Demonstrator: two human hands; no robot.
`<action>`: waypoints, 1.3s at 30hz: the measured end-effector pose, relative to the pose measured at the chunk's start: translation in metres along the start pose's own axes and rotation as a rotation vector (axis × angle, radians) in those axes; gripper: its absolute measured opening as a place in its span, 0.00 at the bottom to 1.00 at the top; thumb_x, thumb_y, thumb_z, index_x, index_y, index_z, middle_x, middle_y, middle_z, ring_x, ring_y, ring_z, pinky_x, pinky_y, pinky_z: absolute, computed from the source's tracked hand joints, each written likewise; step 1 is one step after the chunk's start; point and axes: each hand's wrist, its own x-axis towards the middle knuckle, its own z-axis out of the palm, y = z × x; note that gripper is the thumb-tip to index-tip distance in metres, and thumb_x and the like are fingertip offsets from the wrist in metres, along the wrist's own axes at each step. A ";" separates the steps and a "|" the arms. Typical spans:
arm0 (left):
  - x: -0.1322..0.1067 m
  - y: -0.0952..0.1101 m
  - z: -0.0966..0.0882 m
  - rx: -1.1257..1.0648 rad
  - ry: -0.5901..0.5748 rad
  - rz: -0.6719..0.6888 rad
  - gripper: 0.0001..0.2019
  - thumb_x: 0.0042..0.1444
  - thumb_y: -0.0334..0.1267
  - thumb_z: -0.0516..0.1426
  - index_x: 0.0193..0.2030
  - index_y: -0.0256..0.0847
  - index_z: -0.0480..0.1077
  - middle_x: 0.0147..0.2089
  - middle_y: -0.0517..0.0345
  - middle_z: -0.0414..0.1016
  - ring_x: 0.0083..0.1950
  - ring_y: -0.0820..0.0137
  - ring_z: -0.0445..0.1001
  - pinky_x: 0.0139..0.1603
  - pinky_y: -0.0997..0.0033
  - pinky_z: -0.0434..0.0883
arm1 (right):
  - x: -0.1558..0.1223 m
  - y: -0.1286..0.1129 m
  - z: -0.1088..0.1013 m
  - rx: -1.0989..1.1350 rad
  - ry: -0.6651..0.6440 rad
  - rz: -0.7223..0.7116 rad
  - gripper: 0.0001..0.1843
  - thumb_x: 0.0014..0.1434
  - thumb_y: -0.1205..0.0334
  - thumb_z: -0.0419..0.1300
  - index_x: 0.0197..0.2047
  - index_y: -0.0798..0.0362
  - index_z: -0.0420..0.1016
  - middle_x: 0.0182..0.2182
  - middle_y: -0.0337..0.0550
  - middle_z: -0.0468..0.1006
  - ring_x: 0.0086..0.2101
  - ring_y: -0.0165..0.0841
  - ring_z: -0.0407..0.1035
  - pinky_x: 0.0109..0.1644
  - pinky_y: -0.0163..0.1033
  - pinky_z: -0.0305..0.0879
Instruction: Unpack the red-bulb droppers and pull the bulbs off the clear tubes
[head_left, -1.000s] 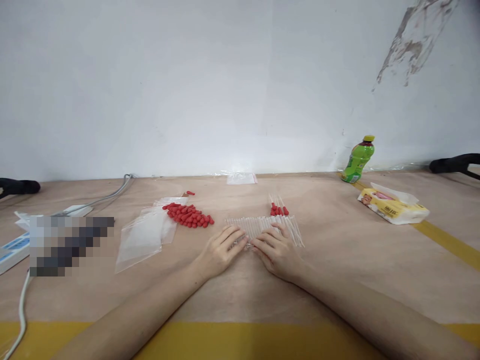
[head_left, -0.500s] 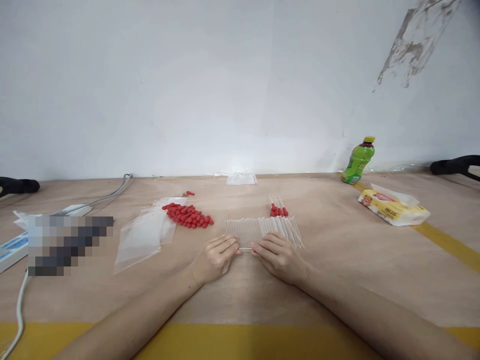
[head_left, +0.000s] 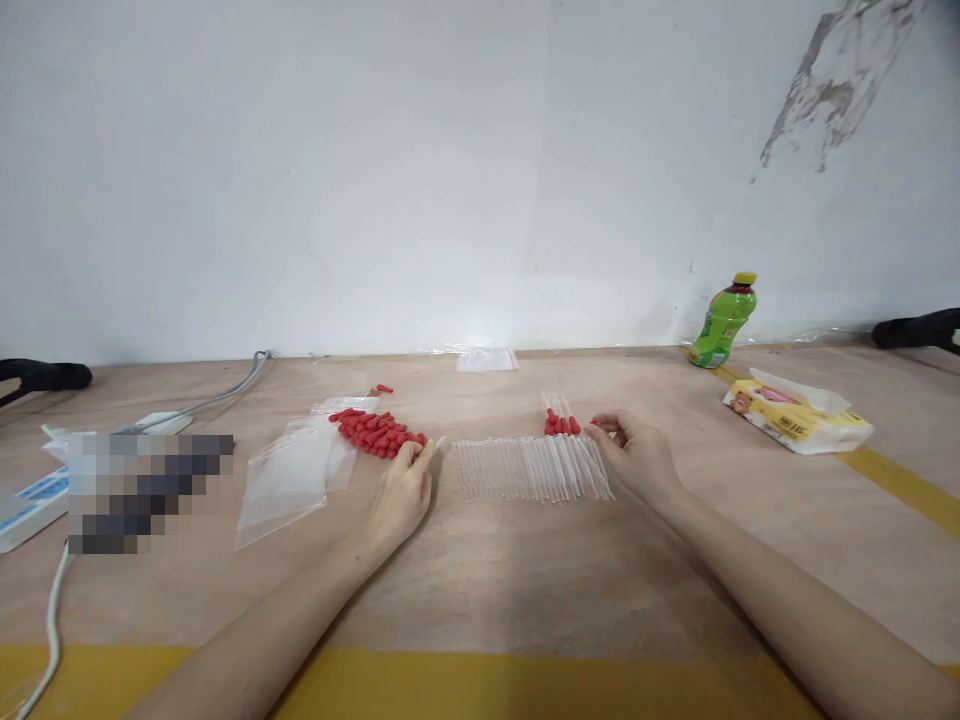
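Note:
My left hand (head_left: 405, 492) is at the near right edge of a pile of red rubber bulbs (head_left: 371, 432). Its fingers are pinched together, and a pale tip shows beside them; what they hold is unclear. My right hand (head_left: 637, 455) is closed at the fingertips around a red rubber bulb (head_left: 595, 423), just right of a small group of droppers (head_left: 562, 424), clear tubes with red bulbs on their near ends. Between my hands, a row of thin clear tubes (head_left: 517, 470) lies side by side on the table.
Clear plastic bags (head_left: 289, 475) lie left of the pile, and another bag (head_left: 487, 360) lies by the wall. A power strip (head_left: 34, 508) with cables is at far left. A green bottle (head_left: 724, 322) and a yellow tissue pack (head_left: 795, 412) are on the right.
Both hands have come away from the near edge of the tube row. My left hand went left to the bulb pile, my right hand right and away from me, beside the droppers.

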 end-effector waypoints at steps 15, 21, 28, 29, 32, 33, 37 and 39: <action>0.012 0.023 0.002 -0.243 -0.134 -0.105 0.10 0.56 0.34 0.48 0.40 0.35 0.69 0.40 0.49 0.69 0.41 0.65 0.70 0.44 0.62 0.69 | 0.020 0.050 0.005 -0.106 -0.156 0.277 0.14 0.47 0.63 0.57 0.38 0.58 0.74 0.30 0.45 0.78 0.29 0.32 0.71 0.32 0.33 0.64; 0.005 0.025 -0.006 -0.346 -0.177 -0.135 0.22 0.52 0.46 0.55 0.51 0.38 0.64 0.46 0.49 0.67 0.42 0.66 0.69 0.40 0.64 0.71 | 0.019 0.044 0.006 -0.124 -0.186 0.241 0.13 0.50 0.58 0.55 0.33 0.55 0.76 0.30 0.44 0.79 0.30 0.33 0.71 0.33 0.33 0.63; 0.003 0.019 -0.008 -0.312 -0.266 -0.060 0.34 0.47 0.53 0.57 0.58 0.38 0.57 0.55 0.44 0.62 0.56 0.56 0.61 0.53 0.53 0.64 | 0.029 0.050 0.007 -0.176 -0.166 0.272 0.16 0.53 0.56 0.51 0.35 0.56 0.76 0.30 0.44 0.79 0.29 0.32 0.71 0.31 0.31 0.61; 0.004 0.018 -0.007 -0.311 -0.279 -0.061 0.33 0.48 0.53 0.56 0.58 0.38 0.57 0.56 0.44 0.62 0.57 0.56 0.61 0.53 0.53 0.64 | 0.031 0.049 0.007 -0.188 -0.174 0.273 0.16 0.53 0.55 0.52 0.35 0.55 0.76 0.29 0.43 0.78 0.29 0.31 0.71 0.30 0.31 0.61; 0.007 0.014 -0.009 -0.328 -0.304 -0.026 0.28 0.52 0.50 0.55 0.57 0.39 0.59 0.57 0.45 0.62 0.57 0.59 0.63 0.54 0.56 0.64 | 0.041 0.040 0.008 -0.237 -0.217 0.274 0.15 0.50 0.54 0.54 0.34 0.52 0.76 0.27 0.41 0.78 0.30 0.32 0.71 0.30 0.32 0.59; 0.008 0.013 -0.009 -0.337 -0.305 -0.010 0.26 0.53 0.48 0.54 0.57 0.39 0.59 0.57 0.46 0.63 0.56 0.60 0.64 0.54 0.57 0.65 | 0.044 0.036 0.008 -0.257 -0.234 0.280 0.14 0.49 0.53 0.54 0.33 0.51 0.77 0.26 0.41 0.78 0.31 0.33 0.71 0.30 0.32 0.59; 0.010 0.009 -0.011 -0.361 -0.304 0.025 0.24 0.54 0.45 0.53 0.56 0.39 0.59 0.55 0.46 0.65 0.55 0.61 0.65 0.53 0.58 0.66 | 0.057 0.022 0.015 -0.337 -0.290 0.354 0.14 0.46 0.50 0.56 0.27 0.50 0.76 0.20 0.42 0.75 0.30 0.37 0.70 0.30 0.35 0.57; 0.010 0.008 -0.010 -0.366 -0.309 0.029 0.23 0.54 0.44 0.53 0.56 0.39 0.59 0.55 0.47 0.66 0.55 0.62 0.66 0.53 0.59 0.66 | 0.062 0.018 0.021 -0.357 -0.326 0.397 0.15 0.45 0.49 0.56 0.23 0.51 0.75 0.16 0.43 0.73 0.26 0.37 0.70 0.29 0.36 0.57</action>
